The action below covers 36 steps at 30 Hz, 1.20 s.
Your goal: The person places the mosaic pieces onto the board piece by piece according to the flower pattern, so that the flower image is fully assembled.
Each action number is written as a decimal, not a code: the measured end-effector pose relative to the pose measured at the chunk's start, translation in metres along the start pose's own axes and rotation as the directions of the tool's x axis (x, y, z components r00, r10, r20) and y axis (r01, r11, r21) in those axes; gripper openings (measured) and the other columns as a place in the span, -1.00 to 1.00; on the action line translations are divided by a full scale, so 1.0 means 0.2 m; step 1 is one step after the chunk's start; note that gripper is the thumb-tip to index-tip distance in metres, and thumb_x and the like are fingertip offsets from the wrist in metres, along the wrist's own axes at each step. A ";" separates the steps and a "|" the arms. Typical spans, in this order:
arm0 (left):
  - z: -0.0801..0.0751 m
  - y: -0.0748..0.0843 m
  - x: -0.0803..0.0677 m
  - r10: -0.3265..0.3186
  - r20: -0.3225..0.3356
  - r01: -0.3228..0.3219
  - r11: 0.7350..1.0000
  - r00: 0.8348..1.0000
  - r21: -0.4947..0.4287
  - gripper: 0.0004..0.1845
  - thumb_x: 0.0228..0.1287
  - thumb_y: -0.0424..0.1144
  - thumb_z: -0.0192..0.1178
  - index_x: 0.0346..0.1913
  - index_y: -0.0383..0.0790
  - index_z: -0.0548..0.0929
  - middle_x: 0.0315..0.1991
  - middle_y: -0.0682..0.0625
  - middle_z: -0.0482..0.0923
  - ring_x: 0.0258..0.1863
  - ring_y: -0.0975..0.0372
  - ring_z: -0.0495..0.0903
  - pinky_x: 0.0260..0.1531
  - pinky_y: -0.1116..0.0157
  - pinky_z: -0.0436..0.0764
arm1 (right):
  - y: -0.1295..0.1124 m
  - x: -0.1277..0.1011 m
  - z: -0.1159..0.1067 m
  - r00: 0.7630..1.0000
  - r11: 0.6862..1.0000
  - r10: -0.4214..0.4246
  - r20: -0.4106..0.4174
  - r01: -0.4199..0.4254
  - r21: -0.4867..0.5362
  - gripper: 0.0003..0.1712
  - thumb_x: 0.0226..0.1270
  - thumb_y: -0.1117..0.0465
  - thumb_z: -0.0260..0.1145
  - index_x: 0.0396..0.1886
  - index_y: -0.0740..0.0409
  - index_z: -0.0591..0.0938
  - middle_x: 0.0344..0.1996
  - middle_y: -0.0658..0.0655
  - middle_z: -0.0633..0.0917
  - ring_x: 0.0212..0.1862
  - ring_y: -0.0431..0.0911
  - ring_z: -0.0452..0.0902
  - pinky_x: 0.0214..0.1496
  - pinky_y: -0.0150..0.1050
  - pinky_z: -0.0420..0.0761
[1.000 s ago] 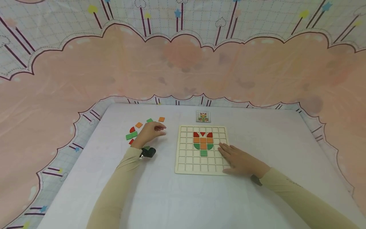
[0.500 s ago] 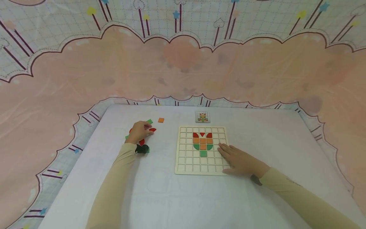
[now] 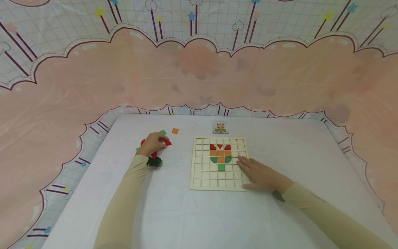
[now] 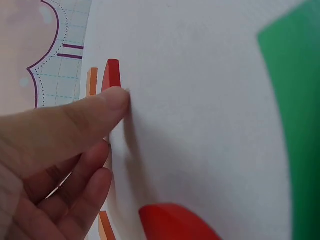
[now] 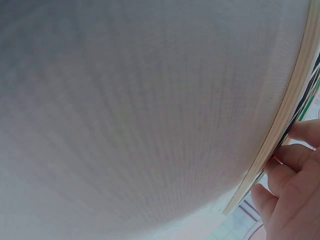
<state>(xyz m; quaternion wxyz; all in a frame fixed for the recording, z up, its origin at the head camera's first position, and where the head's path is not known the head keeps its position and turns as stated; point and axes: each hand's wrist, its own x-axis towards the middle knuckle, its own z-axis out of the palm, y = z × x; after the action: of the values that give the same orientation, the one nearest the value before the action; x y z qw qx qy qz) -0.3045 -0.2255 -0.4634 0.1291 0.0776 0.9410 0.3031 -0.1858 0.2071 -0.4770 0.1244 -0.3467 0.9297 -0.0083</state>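
Red curved wooden tile (image 3: 167, 142) was sitting on the matte white tabletop (image 3: 186, 214), off to the left of the pale square wooden grid board (image 3: 199, 180), and my left hand (image 3: 152, 143) was down right over the pile there with its fingertips at that tile. From the head view I couldn't tell if I actually had it pinched or was just touching it. The wrist view showed my thumb (image 4: 100, 107) pressed flat against the tabletop, next to a thin red piece (image 4: 112, 74) and an orange piece (image 4: 92, 81) seen edge-on, the other fingers loosely curled behind.

A few more flat painted bits lay around that hand: a green square tile (image 3: 162, 132), an orange square tile (image 3: 175, 130), another red piece (image 3: 154, 154) near my wrist.

My right hand (image 3: 259, 173) lay flat, fingers straight, on the board's lower right corner, pressing on it. Inside the grid sat the smooth coloured shapes: red quarter-rounds and a triangle on top, orange squares, green curves, one green square below (image 3: 221, 167). A small pattern card (image 3: 220, 127) lay just beyond the board.
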 end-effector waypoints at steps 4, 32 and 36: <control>0.00 -0.01 -0.01 0.035 -0.003 -0.035 0.999 0.999 -0.010 -0.70 0.15 -0.40 0.25 -0.01 -0.29 0.65 -0.04 -0.21 0.57 -0.05 0.03 0.47 0.03 0.13 0.51 | 0.00 0.00 0.00 1.000 1.000 0.006 0.005 -0.006 0.001 0.02 0.25 -0.36 0.05 0.47 0.21 0.05 0.49 0.22 0.02 0.51 0.07 -0.09 0.48 0.00 0.09; -0.01 -0.03 0.00 0.179 0.117 -0.180 0.984 0.977 0.001 -0.65 0.07 -0.43 0.32 -0.01 -0.25 0.66 -0.07 -0.15 0.63 -0.08 0.05 0.53 0.02 0.11 0.53 | 0.00 -0.01 0.00 1.000 1.000 0.013 0.010 -0.013 0.012 0.02 0.27 -0.36 0.04 0.48 0.20 0.01 0.50 0.20 -0.03 0.52 0.05 -0.12 0.49 -0.02 0.06; -0.02 -0.03 0.00 0.139 0.129 -0.143 0.990 0.982 0.019 -0.64 0.08 -0.45 0.30 0.00 -0.20 0.67 -0.03 -0.14 0.63 -0.06 0.06 0.53 0.02 0.13 0.54 | 0.00 -0.01 0.00 1.000 1.000 0.008 0.006 -0.008 0.012 0.03 0.27 -0.35 0.04 0.48 0.21 0.01 0.50 0.21 -0.03 0.51 0.06 -0.12 0.49 -0.01 0.07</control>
<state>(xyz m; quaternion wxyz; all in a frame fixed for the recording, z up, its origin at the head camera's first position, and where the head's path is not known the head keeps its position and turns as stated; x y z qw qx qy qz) -0.3064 -0.2328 -0.4631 0.1663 0.1650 0.9271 0.2927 -0.1842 0.2079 -0.4764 0.1291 -0.3422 0.9306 -0.0122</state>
